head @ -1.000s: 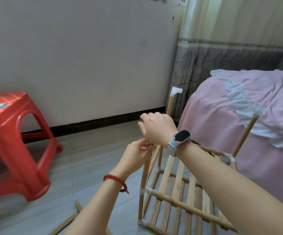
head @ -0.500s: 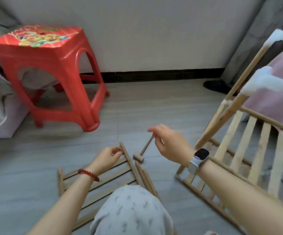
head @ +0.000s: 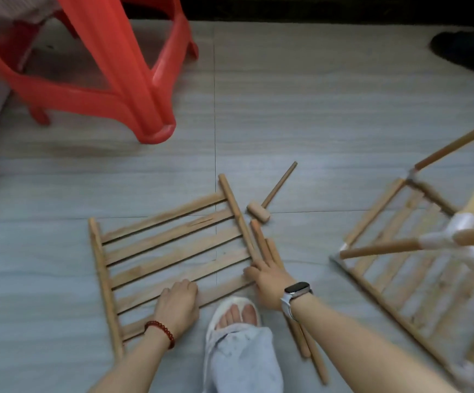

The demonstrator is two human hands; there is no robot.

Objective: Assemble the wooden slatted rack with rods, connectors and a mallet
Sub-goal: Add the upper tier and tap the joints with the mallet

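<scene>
Loose slatted panel (head: pixel 170 251) lies flat on the floor (head: pixel 329 123), near edge right by the slippered foot (head: pixel 234 316). Left hand (head: pixel 177 303) rests on a near slat w/ fingers curled over it; can't tell if it truly grips. Right hand (head: pixel 268 277) is at the panel's R corner, fingers (head: pixel 269 262) straight and a bit spread across the side rail and the spare rods (head: pixel 284 293) just beside it. Mallet (head: pixel 268 199) sits on the floor just beyond that rail, nobody touching it. Part-built rack (head: pixel 417 251) w/ white connectors (head: pixel 454 234) stands tilted to the R, well apart from both hands. Risks, as I judge: lifting the panel by one thin slat could flex or crack it, esp. the slat showing a split (head: pixel 201 221) near the far end; better to lift by the rails. Right hand may drag the rods along and roll them underfoot. The unsupported rack could tip, and the panel's far end could swing into the red stool (head: pixel 133 80) leg.
</scene>
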